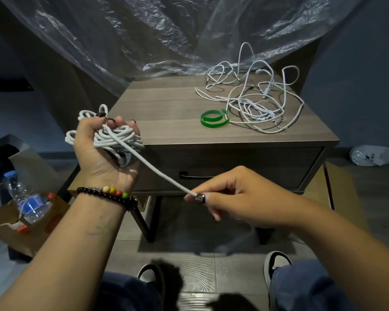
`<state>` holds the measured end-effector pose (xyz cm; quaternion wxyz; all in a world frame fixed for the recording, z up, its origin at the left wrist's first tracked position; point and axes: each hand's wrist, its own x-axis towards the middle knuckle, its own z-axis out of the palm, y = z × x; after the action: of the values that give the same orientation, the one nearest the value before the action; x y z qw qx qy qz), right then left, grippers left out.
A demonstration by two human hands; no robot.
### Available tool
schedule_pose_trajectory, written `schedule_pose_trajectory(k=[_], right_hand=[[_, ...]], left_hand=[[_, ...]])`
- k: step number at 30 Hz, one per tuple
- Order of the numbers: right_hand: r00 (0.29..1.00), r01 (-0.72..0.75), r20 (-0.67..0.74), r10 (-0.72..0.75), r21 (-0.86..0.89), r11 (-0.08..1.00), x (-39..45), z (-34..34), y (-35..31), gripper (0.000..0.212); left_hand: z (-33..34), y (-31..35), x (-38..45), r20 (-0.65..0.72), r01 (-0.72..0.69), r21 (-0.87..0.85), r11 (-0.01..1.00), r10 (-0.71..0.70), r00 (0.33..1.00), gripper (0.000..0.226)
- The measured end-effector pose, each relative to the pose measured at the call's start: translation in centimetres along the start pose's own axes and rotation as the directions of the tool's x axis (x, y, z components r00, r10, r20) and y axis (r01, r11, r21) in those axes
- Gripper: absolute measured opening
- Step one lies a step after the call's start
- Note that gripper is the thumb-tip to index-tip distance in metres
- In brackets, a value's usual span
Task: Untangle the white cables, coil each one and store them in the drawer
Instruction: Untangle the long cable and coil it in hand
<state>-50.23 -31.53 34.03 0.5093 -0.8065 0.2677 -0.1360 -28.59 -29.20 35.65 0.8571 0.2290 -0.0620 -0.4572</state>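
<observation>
Wood-grain nightstand [166,102] carries the larger share of outstanding work: a tangle of white cables [256,99] lies loose on its right side beside a green strap [213,118], and the drawer [234,167] below is closed, nothing visibly stored. One thick white cable [115,136] is mostly coiled, its loops gripped in my raised left hand [103,149] in front of the nightstand's left edge. My right hand [234,196] pinches its free end, stretched taut; I judge this coil nearly finished.
</observation>
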Motion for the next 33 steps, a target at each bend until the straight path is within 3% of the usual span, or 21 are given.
schedule_pose_trajectory(k=[4, 8, 11, 14, 17, 20, 24, 28, 33], right_hand=[[0.980, -0.128, -0.157, 0.121, -0.033, 0.991, 0.5, -1.0, 0.5, 0.017], [0.919, -0.206, -0.363, 0.154, -0.110, 0.972, 1.1, -1.6, 1.4, 0.013], [0.898, -0.227, -0.412, 0.151, -0.141, 0.964, 1.2, -1.7, 1.6, 0.013], [0.904, -0.231, -0.405, 0.138, -0.191, 0.954, 1.1, -1.7, 1.6, 0.010], [0.909, -0.190, -0.406, 0.090, -0.213, 0.958, 0.9, -1.8, 1.3, 0.008], [0.896, -0.125, -0.442, 0.039, -0.168, 0.978, 0.7, -2.1, 0.9, 0.006], [0.844, 0.003, -0.532, -0.064, -0.115, 0.993, 0.6, -2.2, 0.7, 0.008], [0.794, 0.091, -0.583, -0.173, -0.168, 0.982, 0.7, -2.0, 0.9, 0.010], [0.736, 0.216, -0.583, -0.345, -0.281, 0.935, 0.3, -1.7, 0.6, 0.017]], left_hand=[[0.3, -0.3, -0.7, 0.064, 0.070, 0.081, 0.994, -0.075, 0.995, 0.034], [0.5, -0.7, -1.5, 0.174, 0.229, 0.177, 0.957, -0.259, 0.950, 0.009], [0.2, -0.9, -1.8, 0.270, 0.314, 0.229, 0.921, -0.370, 0.889, 0.010], [0.1, -1.4, -2.0, 0.264, 0.278, 0.326, 0.904, -0.369, 0.891, 0.009], [0.3, -2.0, -2.2, 0.265, 0.184, 0.442, 0.878, -0.324, 0.908, 0.017], [0.2, -2.5, -2.4, 0.287, 0.177, 0.516, 0.838, -0.364, 0.886, 0.021], [-0.2, -2.8, -2.3, 0.289, 0.284, 0.535, 0.795, -0.489, 0.823, 0.038], [0.1, -3.3, -2.9, 0.307, 0.366, 0.568, 0.737, -0.603, 0.736, 0.032], [0.1, -3.8, -3.6, 0.265, 0.428, 0.572, 0.699, -0.652, 0.710, 0.034]])
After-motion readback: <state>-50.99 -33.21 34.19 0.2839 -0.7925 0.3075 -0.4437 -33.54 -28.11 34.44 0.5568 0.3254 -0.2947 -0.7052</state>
